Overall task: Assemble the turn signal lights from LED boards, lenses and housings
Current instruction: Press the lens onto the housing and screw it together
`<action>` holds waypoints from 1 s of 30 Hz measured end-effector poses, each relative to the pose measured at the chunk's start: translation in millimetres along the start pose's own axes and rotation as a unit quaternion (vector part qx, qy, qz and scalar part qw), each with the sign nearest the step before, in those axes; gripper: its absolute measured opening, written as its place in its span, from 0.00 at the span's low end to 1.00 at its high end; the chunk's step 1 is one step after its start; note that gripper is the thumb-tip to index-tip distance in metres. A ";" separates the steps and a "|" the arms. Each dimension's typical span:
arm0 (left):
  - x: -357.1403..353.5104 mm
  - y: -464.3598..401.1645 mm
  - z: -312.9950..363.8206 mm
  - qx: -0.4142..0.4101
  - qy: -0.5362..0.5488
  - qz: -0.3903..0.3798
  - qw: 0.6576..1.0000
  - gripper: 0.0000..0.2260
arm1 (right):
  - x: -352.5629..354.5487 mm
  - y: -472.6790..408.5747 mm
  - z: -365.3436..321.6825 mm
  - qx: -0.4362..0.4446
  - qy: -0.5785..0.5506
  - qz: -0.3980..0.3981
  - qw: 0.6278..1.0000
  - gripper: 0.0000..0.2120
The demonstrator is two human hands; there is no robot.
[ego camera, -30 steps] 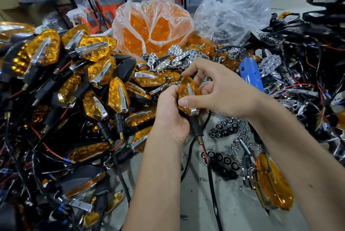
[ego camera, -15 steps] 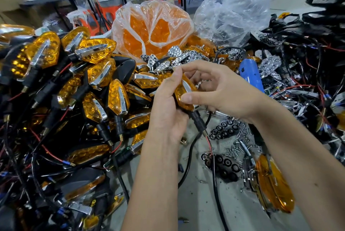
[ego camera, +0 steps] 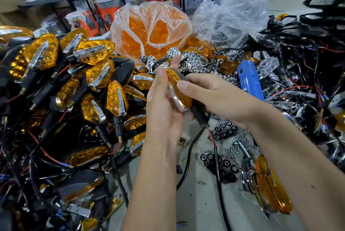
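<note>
We hold one turn signal light (ego camera: 178, 90) above the middle of the tabletop (ego camera: 201, 210). Our left hand (ego camera: 162, 107) cradles it with fingers nearly straight, thumb on the amber lens; our right hand (ego camera: 214, 98) pinches its other side. Finished lights (ego camera: 78, 88) are heaped along the tabletop's left edge.

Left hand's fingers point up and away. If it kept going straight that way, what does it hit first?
Probably the heap of chrome reflectors just beyond the left hand, then the bag of orange lenses behind it. Depth is unclear from this single view. The hand holds the turn signal.
</note>
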State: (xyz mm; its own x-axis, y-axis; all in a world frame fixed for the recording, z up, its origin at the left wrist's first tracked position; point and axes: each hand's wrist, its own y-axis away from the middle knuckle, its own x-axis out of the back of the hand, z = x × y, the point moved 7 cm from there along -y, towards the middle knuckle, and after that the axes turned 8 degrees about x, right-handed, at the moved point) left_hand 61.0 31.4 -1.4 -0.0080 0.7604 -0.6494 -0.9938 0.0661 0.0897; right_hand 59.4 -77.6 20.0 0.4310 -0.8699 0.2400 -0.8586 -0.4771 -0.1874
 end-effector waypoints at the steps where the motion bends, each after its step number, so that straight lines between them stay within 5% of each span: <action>1: 0.4 -0.7 -1.6 0.005 -0.018 -0.005 1.000 0.28 | 1.4 -1.0 -2.1 0.011 0.017 0.007 1.000 0.17; 7: 10.7 -3.6 1.9 -0.002 -0.070 -0.008 0.998 0.20 | 7.4 -5.7 -10.9 0.094 0.243 0.064 0.963 0.08; 11: 12.9 -4.8 7.6 -0.018 -0.106 0.000 0.994 0.18 | 4.8 -4.8 -14.8 0.126 0.292 0.083 0.945 0.05; 13: 15.8 -5.6 8.1 -0.009 -0.104 0.005 0.994 0.10 | 4.4 -4.7 -14.7 0.128 0.328 0.092 0.931 0.07; 18: 20.3 -6.7 5.0 0.025 -0.096 0.027 0.995 0.11 | 6.0 -5.3 -18.2 0.111 0.412 0.121 0.896 0.23; 30: 23.5 -13.9 -3.8 0.088 -0.064 0.032 0.994 0.09 | -0.8 -1.5 -23.7 0.086 0.484 0.111 0.864 0.18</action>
State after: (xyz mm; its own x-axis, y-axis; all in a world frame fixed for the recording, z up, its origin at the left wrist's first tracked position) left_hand 74.1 45.9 -20.8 -0.0455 0.8420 -0.5375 -0.9570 0.1176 0.2652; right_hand 53.8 -73.2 42.6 -0.2442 -0.4706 0.8479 -0.8004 -0.3959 -0.4502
